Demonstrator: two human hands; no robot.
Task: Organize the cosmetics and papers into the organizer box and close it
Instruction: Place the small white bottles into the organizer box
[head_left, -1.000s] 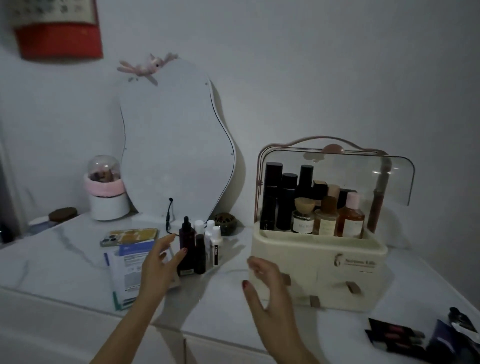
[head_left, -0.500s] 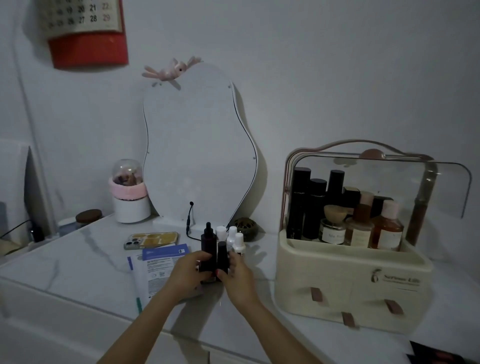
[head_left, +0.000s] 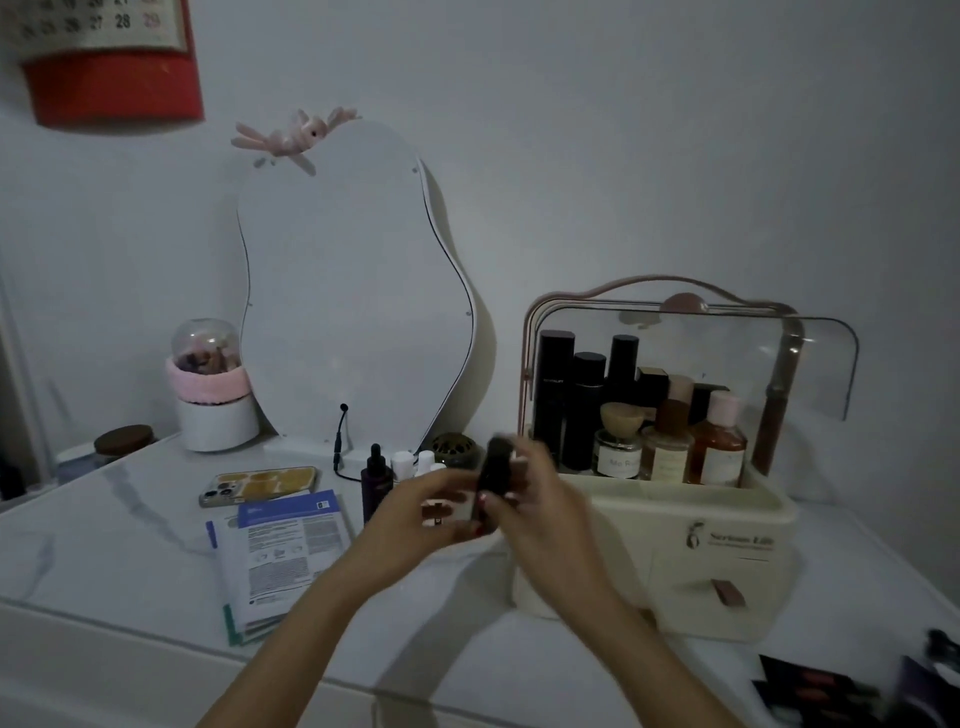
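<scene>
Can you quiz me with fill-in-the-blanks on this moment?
1. The organizer stands to the ____ of the mirror.
2. The phone lies behind the ____.
3. The organizer's clear lid is ____.
4. The right hand holds a ____ bottle.

Missing words: right; papers; open; dark

Both hands are smeared by motion, so the dark bottle (head_left: 491, 480) between the fingers (head_left: 511, 499) is only a blurred upright shape; its label can't be read. Just behind the fingers, the small white-capped bottles (head_left: 413, 462) are half hidden by the left hand (head_left: 415, 519). The right hand (head_left: 550, 514) covers the organizer box's (head_left: 727, 551) near left corner. Far right of the fingers, dark packets (head_left: 810, 686) blur at the picture's edge. The calendar (head_left: 104, 52) is cut off above.
</scene>
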